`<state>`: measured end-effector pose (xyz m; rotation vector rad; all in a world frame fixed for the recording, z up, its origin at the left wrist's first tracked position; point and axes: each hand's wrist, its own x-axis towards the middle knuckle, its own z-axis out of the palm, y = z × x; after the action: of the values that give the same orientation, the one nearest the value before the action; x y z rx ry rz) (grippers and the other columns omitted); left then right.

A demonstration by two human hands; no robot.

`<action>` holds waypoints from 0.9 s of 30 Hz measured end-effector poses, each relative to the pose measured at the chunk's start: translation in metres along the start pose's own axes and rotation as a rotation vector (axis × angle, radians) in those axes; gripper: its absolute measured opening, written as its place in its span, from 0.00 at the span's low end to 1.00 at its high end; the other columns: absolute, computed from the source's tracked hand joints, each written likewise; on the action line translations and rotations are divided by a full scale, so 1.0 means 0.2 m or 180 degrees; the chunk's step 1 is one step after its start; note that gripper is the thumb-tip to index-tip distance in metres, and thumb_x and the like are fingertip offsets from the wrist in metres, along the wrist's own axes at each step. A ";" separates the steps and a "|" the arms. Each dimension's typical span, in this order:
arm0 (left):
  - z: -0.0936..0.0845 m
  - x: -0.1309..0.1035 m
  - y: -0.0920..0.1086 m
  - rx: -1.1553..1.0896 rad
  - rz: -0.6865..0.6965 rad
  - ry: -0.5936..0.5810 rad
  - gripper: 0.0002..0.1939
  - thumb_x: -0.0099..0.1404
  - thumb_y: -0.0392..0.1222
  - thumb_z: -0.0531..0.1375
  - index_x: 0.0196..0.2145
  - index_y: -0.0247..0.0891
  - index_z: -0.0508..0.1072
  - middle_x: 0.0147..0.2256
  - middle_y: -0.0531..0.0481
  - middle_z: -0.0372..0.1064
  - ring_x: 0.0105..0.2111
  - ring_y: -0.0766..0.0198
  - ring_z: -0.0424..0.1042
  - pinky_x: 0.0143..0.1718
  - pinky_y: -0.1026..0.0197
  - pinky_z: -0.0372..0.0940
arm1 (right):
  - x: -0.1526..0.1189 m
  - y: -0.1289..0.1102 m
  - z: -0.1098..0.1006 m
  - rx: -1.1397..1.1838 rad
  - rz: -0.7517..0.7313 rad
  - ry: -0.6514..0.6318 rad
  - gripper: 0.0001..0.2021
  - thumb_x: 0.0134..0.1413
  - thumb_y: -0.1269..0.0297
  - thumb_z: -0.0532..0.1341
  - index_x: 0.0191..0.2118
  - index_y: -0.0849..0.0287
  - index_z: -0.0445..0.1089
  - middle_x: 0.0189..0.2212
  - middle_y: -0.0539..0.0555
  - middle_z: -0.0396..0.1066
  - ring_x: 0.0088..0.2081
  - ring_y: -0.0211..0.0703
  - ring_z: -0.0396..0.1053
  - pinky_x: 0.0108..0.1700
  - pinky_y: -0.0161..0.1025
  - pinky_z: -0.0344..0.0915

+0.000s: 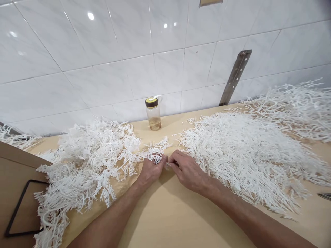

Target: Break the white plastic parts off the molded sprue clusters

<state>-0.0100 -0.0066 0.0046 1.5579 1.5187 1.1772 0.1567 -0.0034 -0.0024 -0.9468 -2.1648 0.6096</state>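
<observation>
My left hand and my right hand meet at the middle of a pale wooden table. Both grip one white plastic branched piece whose comb-like twigs fan out above my fingers. A heap of the same white branched pieces lies to the left, touching my left hand. A wider, flatter spread of white pieces lies to the right, beside my right hand.
A clear bottle with a yellow-and-black lid stands at the back against the white tiled wall. A metal strip leans on the wall. A black wire frame lies on a brown surface at the lower left.
</observation>
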 end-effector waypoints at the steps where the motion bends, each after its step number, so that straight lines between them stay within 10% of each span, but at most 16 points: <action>1: 0.00 0.01 0.00 -0.0004 -0.0092 0.0126 0.14 0.60 0.50 0.60 0.24 0.38 0.70 0.23 0.52 0.68 0.28 0.61 0.67 0.33 0.60 0.62 | -0.01 -0.02 0.01 -0.0066 -0.0090 -0.0118 0.08 0.62 0.74 0.53 0.32 0.58 0.63 0.31 0.51 0.66 0.31 0.39 0.64 0.34 0.38 0.61; 10: -0.03 0.01 0.01 -0.0094 -0.0161 0.0241 0.18 0.62 0.52 0.59 0.20 0.39 0.70 0.22 0.52 0.69 0.28 0.61 0.69 0.35 0.60 0.63 | 0.01 -0.02 -0.02 0.0645 0.0605 0.0546 0.06 0.61 0.64 0.58 0.33 0.57 0.68 0.26 0.49 0.69 0.27 0.39 0.67 0.30 0.36 0.64; 15: -0.02 0.01 0.01 -0.0115 -0.0065 0.0156 0.19 0.64 0.51 0.58 0.19 0.39 0.69 0.21 0.53 0.67 0.27 0.62 0.68 0.35 0.60 0.63 | 0.03 0.00 -0.05 0.1571 0.1492 0.0117 0.13 0.61 0.55 0.56 0.33 0.58 0.70 0.18 0.44 0.62 0.14 0.33 0.60 0.19 0.33 0.60; 27: -0.03 0.01 0.00 -0.0092 0.0007 0.0158 0.18 0.64 0.50 0.58 0.21 0.39 0.71 0.23 0.52 0.68 0.28 0.62 0.67 0.36 0.61 0.62 | 0.03 0.08 -0.08 0.0353 0.0862 0.0969 0.06 0.58 0.63 0.58 0.33 0.57 0.70 0.28 0.51 0.72 0.23 0.38 0.67 0.26 0.37 0.65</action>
<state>-0.0145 -0.0051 0.0077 1.5221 1.5255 1.2419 0.1722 0.0144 0.0000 -1.1985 -1.7325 0.6585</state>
